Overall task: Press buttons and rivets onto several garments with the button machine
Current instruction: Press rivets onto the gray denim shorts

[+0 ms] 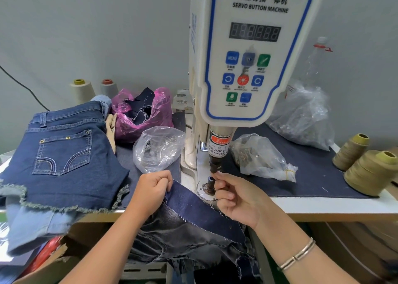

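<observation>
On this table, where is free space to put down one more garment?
The dark mat is bare between the tied clear bag and the olive thread cones. Left of the button machine it is crowded: denim shorts, open clear bag, pink bag.

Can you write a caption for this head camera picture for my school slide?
At the button machine, the right hand sets a small part on the lower die while the left hand holds the denim garment.

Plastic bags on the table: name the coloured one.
The pink bag behind the jeans, holding dark fabric scraps; the other three bags are clear.
</observation>
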